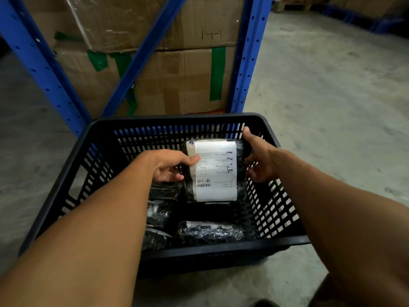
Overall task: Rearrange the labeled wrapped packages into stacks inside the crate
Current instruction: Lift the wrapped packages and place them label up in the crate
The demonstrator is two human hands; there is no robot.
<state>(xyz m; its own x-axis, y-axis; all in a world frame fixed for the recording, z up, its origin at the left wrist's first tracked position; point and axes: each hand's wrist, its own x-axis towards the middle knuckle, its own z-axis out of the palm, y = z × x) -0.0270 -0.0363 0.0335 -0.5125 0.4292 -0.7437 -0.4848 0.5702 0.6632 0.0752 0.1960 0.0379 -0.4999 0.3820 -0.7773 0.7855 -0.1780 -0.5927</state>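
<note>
A black slotted plastic crate (221, 247) stands on the floor in front of me. Inside it, at the far right, a black wrapped package with a white printed label (215, 171) faces up. My left hand (168, 166) grips its left edge, thumb on the label. My right hand (259, 158) is at its right edge with the thumb raised and the fingers spread along the side. More black wrapped packages lie lower in the crate: one along the near wall (210, 232) and others at the left (158, 210), partly hidden by my left forearm.
A blue steel rack upright (245, 63) and diagonal brace (141, 56) rise just behind the crate, with large cardboard boxes (183, 80) taped in green on the shelf. Bare concrete floor (332, 96) spreads to the right and left.
</note>
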